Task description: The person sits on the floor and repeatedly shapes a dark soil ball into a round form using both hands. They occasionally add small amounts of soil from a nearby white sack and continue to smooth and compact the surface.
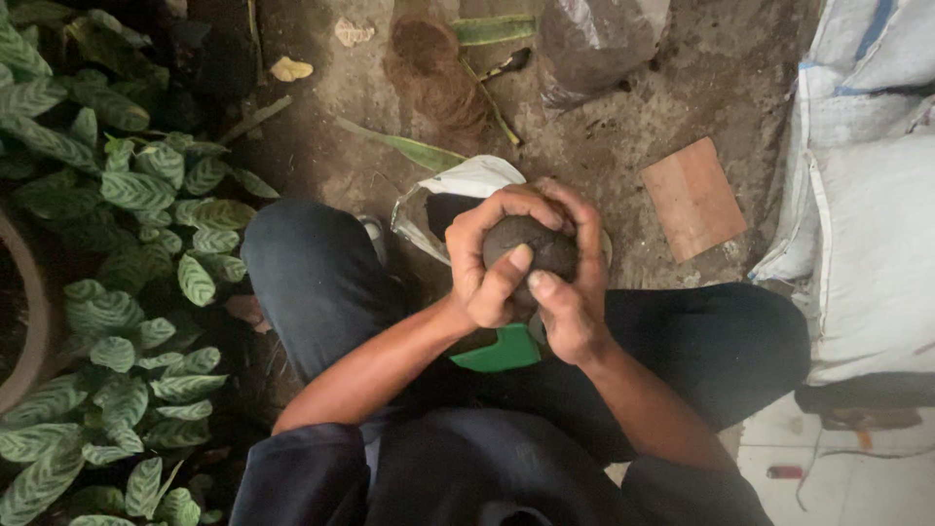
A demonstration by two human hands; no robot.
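A dark, round ball of soil (534, 244) sits between both of my hands in front of my knees. My left hand (484, 263) wraps its left side, thumb pressed on the front. My right hand (575, 282) cups the right side, fingers curled over the top and thumb on the lower front. Just behind the ball lies an open plastic bag (443, 205) with dark soil inside. A green flat piece (502, 351) shows under my wrists.
Striped green leafy plants (117, 292) fill the left side beside a pot rim (34, 321). A square wooden board (693, 198) lies on the dirt ground at right. White sacks (867, 224) stack along the right edge. Coconut fibre (433, 68) and a soil-filled bag (594, 39) lie farther back.
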